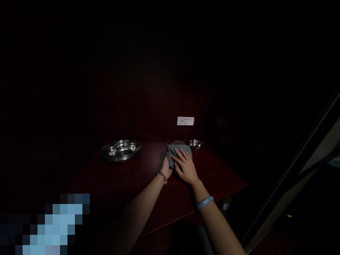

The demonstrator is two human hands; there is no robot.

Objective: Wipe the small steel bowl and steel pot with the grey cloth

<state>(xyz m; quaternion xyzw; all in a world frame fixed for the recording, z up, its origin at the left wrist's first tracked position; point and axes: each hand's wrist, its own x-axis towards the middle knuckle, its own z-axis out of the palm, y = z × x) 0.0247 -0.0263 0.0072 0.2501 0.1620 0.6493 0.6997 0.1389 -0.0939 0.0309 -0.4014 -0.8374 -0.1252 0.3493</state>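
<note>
A folded grey cloth [172, 151] is in front of me over the dark red table, with a thin pale curved rim [178, 142] showing just behind it. What the rim belongs to is mostly hidden by the cloth. My left hand [166, 165], with a beaded bracelet at the wrist, grips the cloth's left edge; most of its fingers are out of sight. Flat on top of the cloth lies my right hand [186, 166], fingers spread, a light blue band on its wrist.
Stacked-looking shiny metal dishes [120, 151] stand on the table [154, 198] to the left. A small metal bowl [196, 144] sits just right of the cloth. A white socket plate [185, 121] is on the wall behind. Much of the surroundings is dark.
</note>
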